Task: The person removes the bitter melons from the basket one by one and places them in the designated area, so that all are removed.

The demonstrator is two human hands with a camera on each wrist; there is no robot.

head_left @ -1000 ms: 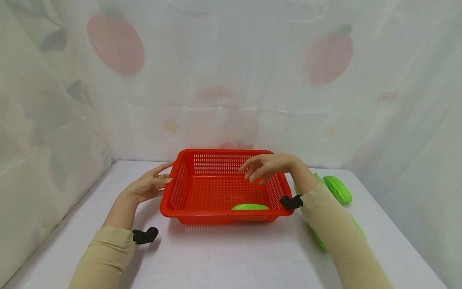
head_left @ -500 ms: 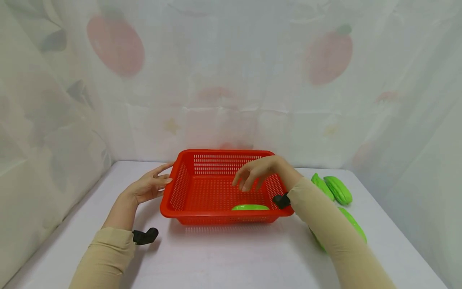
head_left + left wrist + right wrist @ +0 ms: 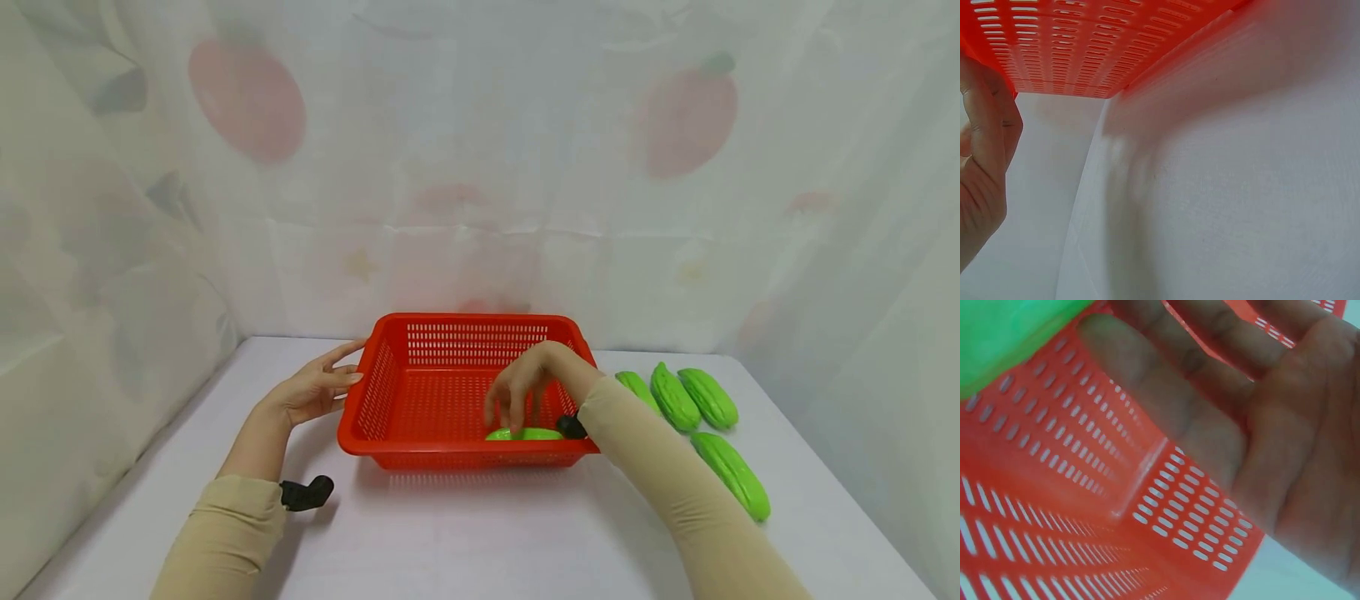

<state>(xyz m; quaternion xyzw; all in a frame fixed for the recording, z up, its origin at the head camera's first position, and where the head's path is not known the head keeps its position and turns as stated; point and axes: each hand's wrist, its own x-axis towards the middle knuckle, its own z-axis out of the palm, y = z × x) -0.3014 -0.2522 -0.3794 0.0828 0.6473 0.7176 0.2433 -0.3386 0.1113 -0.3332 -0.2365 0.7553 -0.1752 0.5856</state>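
Note:
A red perforated plastic basket stands on the white table in the head view. My left hand holds its left rim, and in the left wrist view the bent fingers lie against the basket wall. Inside, near the front wall, lies a bright green ridged bitter melon. Over it is my right hand, reaching down into the basket with its fingers spread and pointing down. A fingertip overlaps the bitter melon in the head view. In the right wrist view the fairly straight fingers end right beside it.
Several more green bitter melons lie on the table to the right of the basket, one partly hidden by the right sleeve. A pale curtain with fruit prints hangs behind the table and along both sides.
My right hand has lowered into the basket, toward the bitter melon at the front. The right forearm has shifted left, uncovering more of the bitter melons on the table. The left hand stays on the rim.

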